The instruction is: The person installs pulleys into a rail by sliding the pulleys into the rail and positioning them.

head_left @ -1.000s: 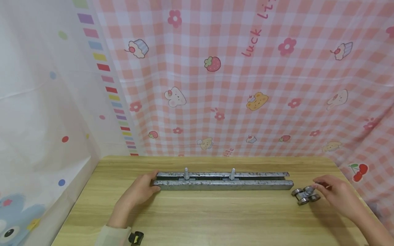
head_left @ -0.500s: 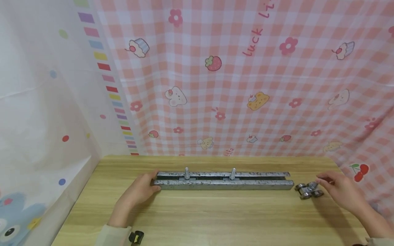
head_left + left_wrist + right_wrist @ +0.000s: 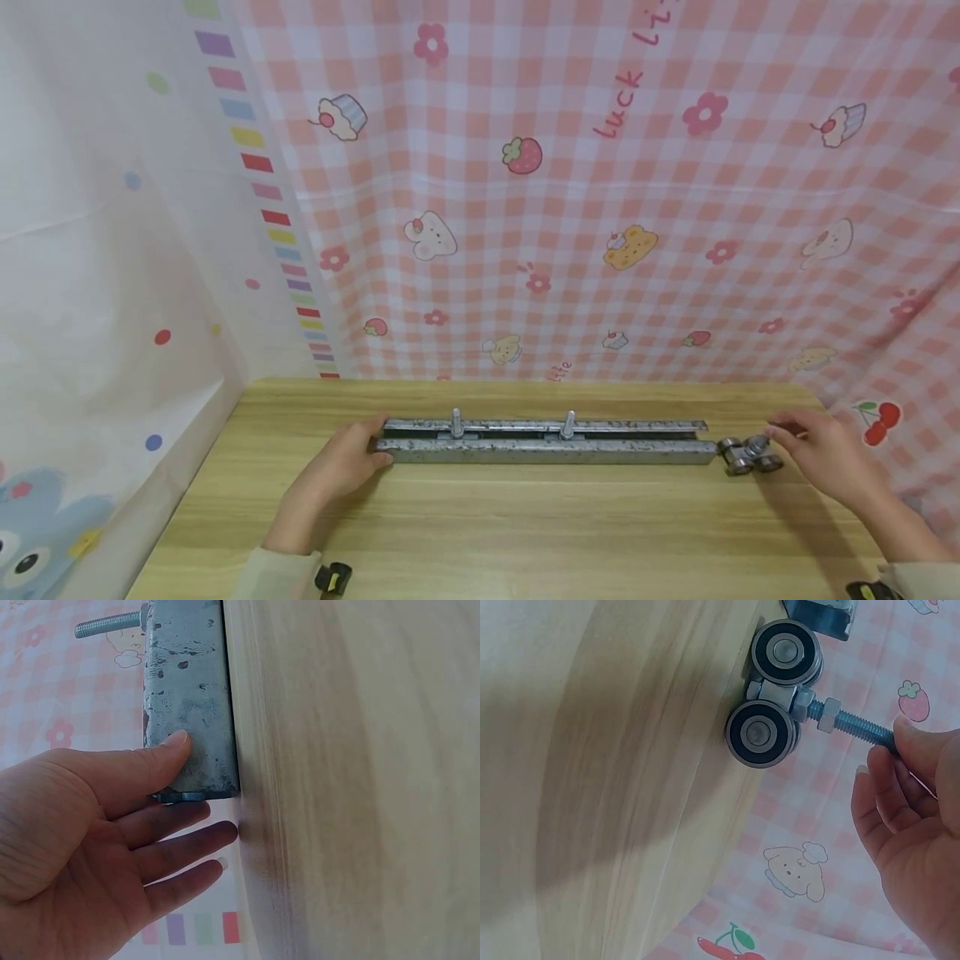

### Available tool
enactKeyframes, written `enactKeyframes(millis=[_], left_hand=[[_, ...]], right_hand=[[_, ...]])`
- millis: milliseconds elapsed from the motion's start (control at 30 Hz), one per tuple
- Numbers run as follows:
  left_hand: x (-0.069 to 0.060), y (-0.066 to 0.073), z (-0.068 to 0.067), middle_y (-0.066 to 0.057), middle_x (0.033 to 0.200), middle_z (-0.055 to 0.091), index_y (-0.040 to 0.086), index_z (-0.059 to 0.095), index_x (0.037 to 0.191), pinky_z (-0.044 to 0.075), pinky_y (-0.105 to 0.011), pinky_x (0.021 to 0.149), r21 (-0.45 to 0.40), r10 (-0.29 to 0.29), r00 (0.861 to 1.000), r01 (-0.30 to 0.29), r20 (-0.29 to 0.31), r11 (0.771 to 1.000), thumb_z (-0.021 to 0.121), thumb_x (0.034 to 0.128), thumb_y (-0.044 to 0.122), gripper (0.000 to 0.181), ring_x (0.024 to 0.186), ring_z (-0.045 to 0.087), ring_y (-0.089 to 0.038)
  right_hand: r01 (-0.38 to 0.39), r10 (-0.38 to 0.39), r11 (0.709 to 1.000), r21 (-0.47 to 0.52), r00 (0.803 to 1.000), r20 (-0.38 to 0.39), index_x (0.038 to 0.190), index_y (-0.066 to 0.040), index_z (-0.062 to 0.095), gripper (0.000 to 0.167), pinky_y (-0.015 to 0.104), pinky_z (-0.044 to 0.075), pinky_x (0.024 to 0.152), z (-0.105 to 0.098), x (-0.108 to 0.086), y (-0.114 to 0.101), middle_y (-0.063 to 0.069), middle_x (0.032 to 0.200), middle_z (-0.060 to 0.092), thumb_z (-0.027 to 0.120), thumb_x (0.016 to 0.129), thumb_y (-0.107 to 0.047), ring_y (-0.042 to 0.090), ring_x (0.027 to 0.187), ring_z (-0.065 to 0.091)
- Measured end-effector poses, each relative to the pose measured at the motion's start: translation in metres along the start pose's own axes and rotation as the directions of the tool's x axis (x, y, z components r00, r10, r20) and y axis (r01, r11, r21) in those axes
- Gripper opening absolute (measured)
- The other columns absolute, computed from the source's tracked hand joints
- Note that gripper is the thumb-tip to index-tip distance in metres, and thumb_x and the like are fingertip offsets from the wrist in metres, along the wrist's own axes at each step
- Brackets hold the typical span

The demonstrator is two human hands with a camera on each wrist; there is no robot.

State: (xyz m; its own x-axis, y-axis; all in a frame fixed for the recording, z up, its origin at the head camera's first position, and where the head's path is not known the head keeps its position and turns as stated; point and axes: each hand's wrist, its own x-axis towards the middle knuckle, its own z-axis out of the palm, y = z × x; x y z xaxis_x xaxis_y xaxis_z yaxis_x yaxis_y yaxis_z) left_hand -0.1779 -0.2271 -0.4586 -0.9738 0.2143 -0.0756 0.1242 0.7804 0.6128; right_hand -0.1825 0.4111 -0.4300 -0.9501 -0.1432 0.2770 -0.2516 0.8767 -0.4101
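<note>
A scuffed grey metal rail (image 3: 547, 452) with a slot along its top lies across the wooden table. My left hand (image 3: 348, 458) grips its left end; in the left wrist view the thumb presses the side of the rail (image 3: 187, 682). Two upright bolts (image 3: 457, 423) stand out of the slot. Just off the right end is a four-wheeled roller trolley (image 3: 738, 460). My right hand (image 3: 825, 458) pinches the tip of the trolley's threaded bolt (image 3: 862, 727) between thumb and fingers. Whether the wheels touch the rail end (image 3: 821, 615) I cannot tell.
The wooden table (image 3: 525, 533) runs under the rail and both hands. A pink checked cloth (image 3: 562, 208) hangs behind its back edge and on the right. A white dotted cloth (image 3: 97, 275) hangs at the left.
My right hand first carried the trolley away to the right, then slightly back left to the rail's end, with the wheels turned more in line with it. The left hand and rail have stayed put.
</note>
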Motion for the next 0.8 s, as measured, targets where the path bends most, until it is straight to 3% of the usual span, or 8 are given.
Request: enactKeyframes(millis=[67,133,233,333,467,600,800], left_hand=[[0.000,0.000,0.000,-0.031,0.147,0.054,-0.012,0.044,0.152,0.046,-0.059,0.111,0.003,0.000,1.000,0.000,0.001,1.000,0.072,0.0977,0.004,0.064,0.137,0.052,-0.047],[0.000,0.000,0.000,-0.031,0.147,0.054,-0.012,0.044,0.152,0.046,-0.059,0.111,0.005,-0.001,1.000,0.001,0.001,1.000,0.073,0.0976,0.004,0.064,0.137,0.052,-0.047],[0.000,-0.001,-0.001,-0.032,0.147,0.054,-0.013,0.045,0.151,0.046,-0.059,0.111,0.010,0.009,1.000,-0.008,-0.002,1.000,0.073,0.0971,0.004,0.063,0.137,0.052,-0.047],[0.001,-0.001,0.000,-0.032,0.146,0.054,-0.014,0.045,0.150,0.046,-0.059,0.111,0.008,0.017,1.000,-0.017,-0.007,1.000,0.073,0.0966,0.004,0.063,0.136,0.052,-0.047],[0.000,0.000,0.000,-0.032,0.146,0.055,-0.014,0.045,0.150,0.046,-0.059,0.111,0.002,0.014,1.000,-0.014,-0.005,1.000,0.074,0.0963,0.004,0.064,0.136,0.053,-0.047],[0.000,0.000,0.000,-0.032,0.147,0.054,-0.013,0.045,0.150,0.046,-0.060,0.111,0.002,0.005,1.000,-0.005,-0.005,1.000,0.074,0.0963,0.004,0.064,0.137,0.052,-0.047],[0.001,0.000,0.000,-0.031,0.149,0.053,-0.012,0.044,0.152,0.044,-0.059,0.113,0.001,-0.006,1.000,0.006,-0.004,1.000,0.074,0.0970,0.005,0.064,0.139,0.050,-0.046]], right_hand=[[-0.007,0.007,1.000,0.000,1.000,0.001,0.108,0.009,0.073,0.017,0.042,0.061,0.062,0.001,0.002,-0.001,0.020,0.095,0.075,0.070,0.100,-0.007,0.037,0.083,0.071],[-0.001,0.001,1.000,0.000,1.000,-0.013,0.107,0.009,0.073,0.016,0.041,0.061,0.062,0.002,0.003,-0.003,0.020,0.095,0.075,0.071,0.100,-0.005,0.033,0.082,0.071],[0.029,-0.029,1.000,-0.005,0.998,-0.051,0.105,0.008,0.074,0.013,0.028,0.057,0.061,0.004,0.005,-0.003,0.019,0.093,0.075,0.073,0.096,-0.001,0.021,0.078,0.070],[0.058,-0.059,0.998,-0.012,0.996,-0.071,0.104,0.007,0.074,0.012,0.023,0.054,0.060,0.006,0.007,-0.003,0.019,0.092,0.074,0.074,0.094,0.001,0.022,0.077,0.070],[0.053,-0.053,0.999,-0.010,0.998,-0.037,0.108,0.008,0.074,0.014,0.031,0.059,0.060,0.008,0.008,-0.006,0.021,0.097,0.073,0.072,0.097,-0.002,0.038,0.082,0.071],[0.046,-0.046,0.999,-0.006,0.999,-0.013,0.111,0.008,0.073,0.018,0.042,0.061,0.062,0.007,0.010,-0.009,0.021,0.098,0.073,0.071,0.100,-0.005,0.040,0.083,0.071],[0.074,-0.074,0.997,-0.005,0.996,-0.056,0.105,0.007,0.075,0.013,0.035,0.059,0.059,0.011,0.011,-0.011,0.020,0.094,0.075,0.074,0.096,-0.002,0.036,0.079,0.071]])
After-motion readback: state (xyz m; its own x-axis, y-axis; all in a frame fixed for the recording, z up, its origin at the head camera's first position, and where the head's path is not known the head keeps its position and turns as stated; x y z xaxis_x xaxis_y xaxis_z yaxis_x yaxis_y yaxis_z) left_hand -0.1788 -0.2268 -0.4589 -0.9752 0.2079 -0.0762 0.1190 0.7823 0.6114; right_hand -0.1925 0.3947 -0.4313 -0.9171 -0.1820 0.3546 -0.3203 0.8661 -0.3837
